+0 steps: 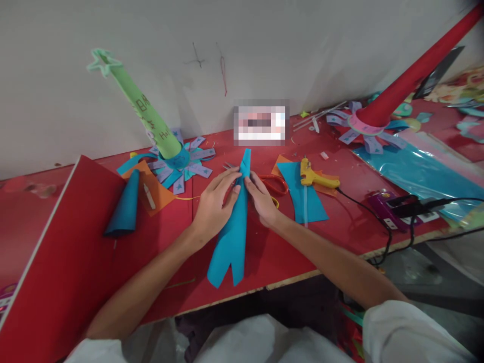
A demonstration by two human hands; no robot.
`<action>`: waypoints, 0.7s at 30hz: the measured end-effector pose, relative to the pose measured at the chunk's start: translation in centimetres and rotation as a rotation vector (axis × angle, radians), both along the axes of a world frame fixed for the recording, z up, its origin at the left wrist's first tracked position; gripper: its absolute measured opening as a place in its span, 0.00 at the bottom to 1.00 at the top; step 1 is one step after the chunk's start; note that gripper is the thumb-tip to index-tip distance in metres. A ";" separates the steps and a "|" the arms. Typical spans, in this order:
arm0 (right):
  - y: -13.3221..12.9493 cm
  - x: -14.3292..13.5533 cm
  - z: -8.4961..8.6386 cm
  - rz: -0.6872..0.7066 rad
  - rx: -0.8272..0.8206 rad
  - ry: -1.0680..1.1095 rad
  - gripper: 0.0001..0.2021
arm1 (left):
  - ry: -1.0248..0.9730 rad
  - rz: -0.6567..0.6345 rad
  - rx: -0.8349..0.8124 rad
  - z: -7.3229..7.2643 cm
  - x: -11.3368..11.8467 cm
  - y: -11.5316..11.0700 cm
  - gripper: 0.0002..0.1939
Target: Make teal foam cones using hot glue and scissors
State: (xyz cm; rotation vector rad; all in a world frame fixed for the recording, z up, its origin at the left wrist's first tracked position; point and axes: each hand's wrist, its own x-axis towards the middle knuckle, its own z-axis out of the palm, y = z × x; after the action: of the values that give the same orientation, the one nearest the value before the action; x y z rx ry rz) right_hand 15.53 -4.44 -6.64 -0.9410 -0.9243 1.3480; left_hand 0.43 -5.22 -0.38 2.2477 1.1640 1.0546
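A sheet of blue paper [232, 237] is rolled into a long narrow cone over the red table, its pointed end away from me and its wide, notched end toward me. My left hand [218, 199] is closed on the cone's left side near the narrow end, fingers along the paper. On the right side, my right hand [261, 197] grips the same cone, its fingertips against the edge. Scissors with red handles [275, 184] lie just beyond my right hand, partly hidden.
A yellow glue gun [317, 177] rests on cut blue paper [297, 194]. A small blue cone [125, 209] and a green tube [147, 111] stand left. A purple power strip [393, 209] with cables and a red cone [408, 83] are right; red board [56, 257] leans left.
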 end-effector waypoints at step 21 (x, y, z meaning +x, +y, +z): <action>-0.1 0.5 -0.1 0.065 -0.059 0.032 0.24 | 0.106 -0.018 0.191 -0.1 -0.2 0.1 0.15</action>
State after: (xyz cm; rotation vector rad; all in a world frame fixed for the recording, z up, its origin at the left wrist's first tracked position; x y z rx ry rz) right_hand 16.02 -4.57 -6.73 -0.9387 -0.9014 1.4485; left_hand 0.19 -5.15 -0.52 2.4835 1.1244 1.0929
